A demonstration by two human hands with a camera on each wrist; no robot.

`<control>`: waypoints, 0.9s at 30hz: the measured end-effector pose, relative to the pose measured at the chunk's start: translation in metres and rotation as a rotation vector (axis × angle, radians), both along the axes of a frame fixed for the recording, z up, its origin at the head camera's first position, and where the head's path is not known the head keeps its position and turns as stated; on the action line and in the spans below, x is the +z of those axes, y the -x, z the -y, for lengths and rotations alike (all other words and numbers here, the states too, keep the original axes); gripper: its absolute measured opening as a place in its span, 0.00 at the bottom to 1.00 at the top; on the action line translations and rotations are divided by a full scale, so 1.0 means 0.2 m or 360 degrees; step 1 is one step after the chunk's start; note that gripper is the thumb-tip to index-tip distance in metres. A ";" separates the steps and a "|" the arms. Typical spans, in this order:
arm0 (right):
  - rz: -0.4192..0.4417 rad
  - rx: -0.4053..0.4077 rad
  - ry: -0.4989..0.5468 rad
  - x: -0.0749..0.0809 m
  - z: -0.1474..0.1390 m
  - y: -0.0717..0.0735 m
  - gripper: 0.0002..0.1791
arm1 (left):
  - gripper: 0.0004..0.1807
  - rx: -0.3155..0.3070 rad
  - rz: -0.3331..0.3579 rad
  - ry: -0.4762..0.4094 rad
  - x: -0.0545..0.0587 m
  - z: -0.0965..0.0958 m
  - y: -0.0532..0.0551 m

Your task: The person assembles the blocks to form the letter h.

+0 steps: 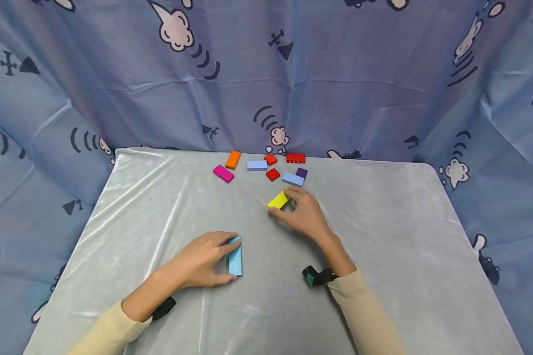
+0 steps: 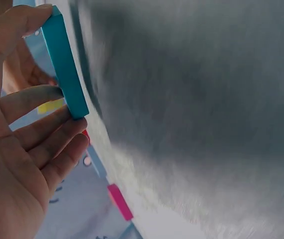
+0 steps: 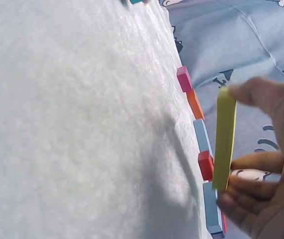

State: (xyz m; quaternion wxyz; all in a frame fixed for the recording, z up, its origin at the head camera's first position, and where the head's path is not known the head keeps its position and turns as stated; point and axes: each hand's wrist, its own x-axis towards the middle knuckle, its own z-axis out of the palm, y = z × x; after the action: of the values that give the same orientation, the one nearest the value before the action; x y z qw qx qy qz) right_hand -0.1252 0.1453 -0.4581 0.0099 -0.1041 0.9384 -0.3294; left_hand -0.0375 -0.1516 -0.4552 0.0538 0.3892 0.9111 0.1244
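My left hand [image 1: 206, 259] holds a turquoise rectangular block [image 1: 235, 259] by its two ends, thumb at the near end and fingertips at the far end. In the left wrist view, that block [image 2: 66, 64] is a long, smooth bar gripped end to end. Farther up and to the right, my right hand [image 1: 305, 212] pinches a yellow rectangular block [image 1: 278, 199] between thumb and fingers. The right wrist view shows the yellow block [image 3: 225, 137] raised over the cloth, the thumb on one end and the fingertips at the other.
Along the table's back lie a magenta block [image 1: 223, 173], an orange one [image 1: 233, 159], light blue blocks [image 1: 256, 165], small red blocks [image 1: 273, 174], a longer red block [image 1: 296, 158] and a purple block [image 1: 301, 172]. A pale cloth [image 1: 399, 236] covers the table; a patterned curtain [image 1: 337, 74] hangs behind.
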 end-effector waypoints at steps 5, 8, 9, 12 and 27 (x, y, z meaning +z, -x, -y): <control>0.0012 0.0161 0.0016 0.01 0.02 -0.01 0.42 | 0.43 -0.0067 -0.0016 0.0036 -0.03 -0.02 -0.06; 0.0024 0.0237 0.0005 0.02 0.03 -0.01 0.42 | 0.43 -0.0102 -0.0034 0.0022 -0.04 -0.03 -0.09; 0.0023 0.0261 0.0003 0.02 0.03 -0.01 0.41 | 0.43 -0.0110 -0.0043 0.0017 -0.04 -0.03 -0.10; 0.0010 0.0336 -0.0004 0.02 0.05 -0.01 0.41 | 0.43 -0.0124 -0.0072 0.0003 -0.04 -0.03 -0.12; 0.0026 0.0686 -0.0148 0.06 0.18 0.03 0.40 | 0.43 -0.0131 -0.0117 0.0023 -0.05 -0.03 -0.17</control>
State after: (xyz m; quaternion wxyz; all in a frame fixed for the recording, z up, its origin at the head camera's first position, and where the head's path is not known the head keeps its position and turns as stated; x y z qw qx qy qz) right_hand -0.1321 0.1088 -0.4471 0.0926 -0.2991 0.9085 -0.2768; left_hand -0.0030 -0.1448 -0.4642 0.0281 0.4303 0.8966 0.1012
